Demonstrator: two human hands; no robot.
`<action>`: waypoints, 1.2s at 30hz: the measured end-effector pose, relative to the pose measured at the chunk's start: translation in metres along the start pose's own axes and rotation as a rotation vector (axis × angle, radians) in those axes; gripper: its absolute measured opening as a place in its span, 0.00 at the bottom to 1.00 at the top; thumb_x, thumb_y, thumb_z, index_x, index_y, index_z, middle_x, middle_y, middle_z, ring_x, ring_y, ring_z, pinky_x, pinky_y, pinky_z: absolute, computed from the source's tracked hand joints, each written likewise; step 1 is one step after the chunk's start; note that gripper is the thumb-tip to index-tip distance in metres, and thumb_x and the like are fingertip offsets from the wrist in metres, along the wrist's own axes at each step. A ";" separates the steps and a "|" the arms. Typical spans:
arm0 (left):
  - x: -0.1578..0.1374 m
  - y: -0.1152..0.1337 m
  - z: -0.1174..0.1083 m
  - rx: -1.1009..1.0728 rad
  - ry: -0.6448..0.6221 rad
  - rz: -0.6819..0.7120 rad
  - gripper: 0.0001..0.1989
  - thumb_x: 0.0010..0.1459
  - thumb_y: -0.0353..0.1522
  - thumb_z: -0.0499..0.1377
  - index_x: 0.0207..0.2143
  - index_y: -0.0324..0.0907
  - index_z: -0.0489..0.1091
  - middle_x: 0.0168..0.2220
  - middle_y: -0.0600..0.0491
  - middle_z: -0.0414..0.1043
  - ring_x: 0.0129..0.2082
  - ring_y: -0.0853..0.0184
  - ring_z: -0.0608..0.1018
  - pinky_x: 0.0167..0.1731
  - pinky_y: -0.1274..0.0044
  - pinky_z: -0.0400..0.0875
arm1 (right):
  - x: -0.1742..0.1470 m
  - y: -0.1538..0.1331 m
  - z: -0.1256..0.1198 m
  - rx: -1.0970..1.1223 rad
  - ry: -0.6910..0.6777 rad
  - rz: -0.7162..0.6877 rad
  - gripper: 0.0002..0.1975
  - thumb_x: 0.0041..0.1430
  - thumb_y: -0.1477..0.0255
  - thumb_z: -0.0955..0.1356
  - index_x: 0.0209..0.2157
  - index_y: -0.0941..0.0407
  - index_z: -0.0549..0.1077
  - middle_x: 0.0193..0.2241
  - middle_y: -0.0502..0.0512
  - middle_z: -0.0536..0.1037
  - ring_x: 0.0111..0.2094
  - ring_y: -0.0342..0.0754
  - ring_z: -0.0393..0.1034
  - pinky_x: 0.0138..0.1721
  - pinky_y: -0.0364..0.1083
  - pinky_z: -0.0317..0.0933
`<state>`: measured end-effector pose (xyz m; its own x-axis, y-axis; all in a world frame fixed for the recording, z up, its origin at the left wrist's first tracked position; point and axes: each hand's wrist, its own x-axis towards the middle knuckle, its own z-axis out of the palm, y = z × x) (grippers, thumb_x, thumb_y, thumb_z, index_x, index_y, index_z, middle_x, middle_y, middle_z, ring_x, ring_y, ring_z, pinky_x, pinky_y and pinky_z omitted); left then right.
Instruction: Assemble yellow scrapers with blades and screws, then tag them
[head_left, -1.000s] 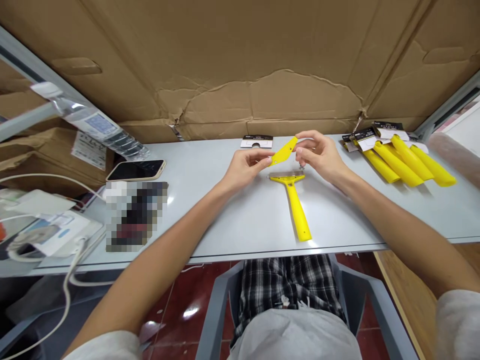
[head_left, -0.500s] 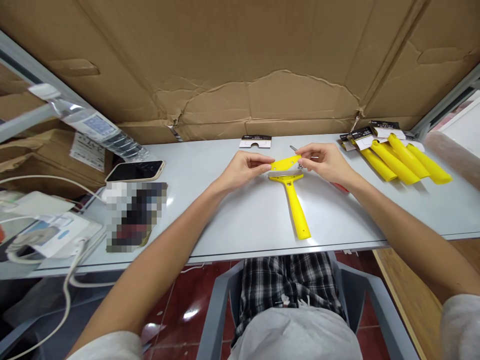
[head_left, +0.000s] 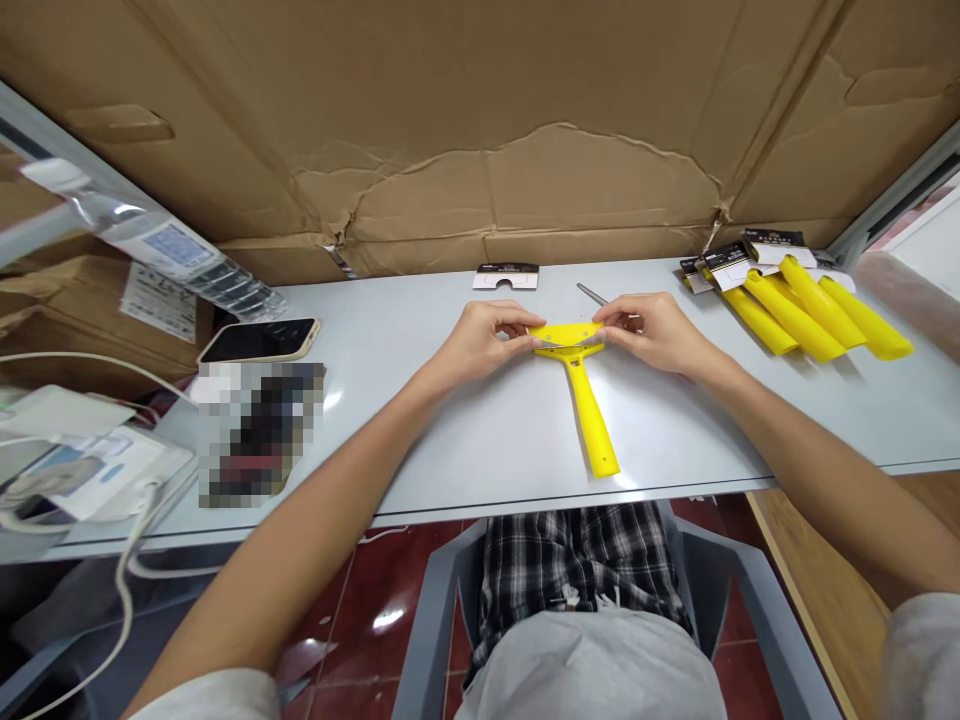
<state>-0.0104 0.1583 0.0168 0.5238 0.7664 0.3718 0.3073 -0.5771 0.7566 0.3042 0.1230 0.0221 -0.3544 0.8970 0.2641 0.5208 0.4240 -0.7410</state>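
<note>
A yellow scraper (head_left: 592, 420) lies on the table with its handle toward me and its wide head away. Over that head sits a flat yellow cover plate (head_left: 566, 333) with small holes, seemingly touching the head. My left hand (head_left: 491, 338) pinches the plate's left end between thumb and fingers. At the opposite end, my right hand (head_left: 649, 332) pinches the plate in the same way. Just behind the right fingers, the tip of a grey metal shaft (head_left: 592, 294) shows; the rest of it is hidden by the hand.
Several yellow scraper handles (head_left: 806, 315) with black and white cards are heaped at the right. A loose header card (head_left: 505, 277) lies at the back. At the left are a phone (head_left: 259, 341), a water bottle (head_left: 169, 245) and white cables (head_left: 131, 560). Cardboard (head_left: 420, 120) walls off the back.
Both hands have brought the cover plate down and levelled it onto the scraper head, closing the gap between them. The scraper handle has stayed nearly in place. The camera view has shifted slightly.
</note>
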 end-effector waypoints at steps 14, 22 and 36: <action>-0.002 -0.003 0.001 0.203 -0.078 -0.021 0.10 0.64 0.36 0.72 0.48 0.49 0.87 0.65 0.45 0.75 0.55 0.57 0.80 0.52 0.65 0.81 | 0.002 0.005 0.000 -0.158 -0.016 -0.112 0.17 0.67 0.57 0.73 0.46 0.54 0.87 0.51 0.60 0.80 0.42 0.44 0.70 0.49 0.47 0.67; -0.002 -0.001 0.003 0.209 -0.117 -0.034 0.11 0.66 0.36 0.68 0.49 0.48 0.87 0.64 0.46 0.77 0.57 0.56 0.80 0.56 0.64 0.80 | 0.003 0.009 -0.001 -0.180 -0.050 -0.098 0.16 0.67 0.59 0.73 0.47 0.55 0.87 0.51 0.59 0.80 0.41 0.43 0.70 0.49 0.46 0.65; -0.003 -0.003 0.002 0.224 -0.143 -0.021 0.14 0.64 0.39 0.69 0.50 0.48 0.87 0.64 0.45 0.78 0.60 0.53 0.81 0.68 0.58 0.72 | 0.001 0.003 -0.002 -0.222 -0.076 -0.103 0.18 0.65 0.57 0.74 0.46 0.55 0.87 0.50 0.60 0.81 0.43 0.44 0.71 0.47 0.46 0.63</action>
<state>-0.0117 0.1571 0.0121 0.6172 0.7407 0.2654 0.4792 -0.6215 0.6198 0.3070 0.1254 0.0210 -0.4675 0.8391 0.2779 0.6336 0.5374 -0.5565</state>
